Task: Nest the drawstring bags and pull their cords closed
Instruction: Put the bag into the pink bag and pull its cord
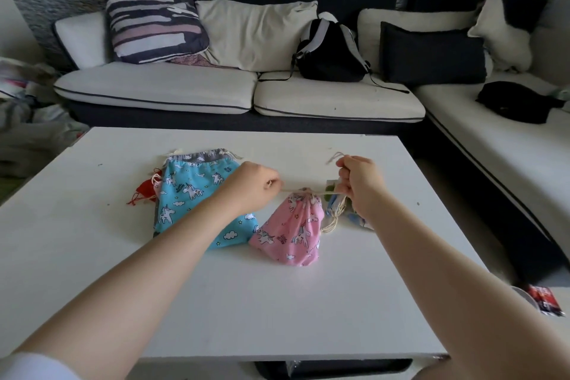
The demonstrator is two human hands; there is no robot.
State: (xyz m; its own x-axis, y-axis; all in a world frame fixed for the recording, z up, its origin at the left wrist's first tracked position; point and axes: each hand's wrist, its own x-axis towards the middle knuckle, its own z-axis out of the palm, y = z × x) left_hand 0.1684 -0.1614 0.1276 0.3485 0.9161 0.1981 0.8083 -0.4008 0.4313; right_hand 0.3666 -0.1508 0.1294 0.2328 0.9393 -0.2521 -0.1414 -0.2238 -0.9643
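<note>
Pink bag (293,230) sits near the middle of the bench (92,256), its neck gathered. My left hand (256,183) pinches one end of the cord (290,191) and my right hand (359,182) grips the other, stretched taut across the neck. I should pull evenly outward, level with the neck, so it puckers shut without tipping. Left of it lies the blue bag (191,194), its mouth not yet drawn.
</note>
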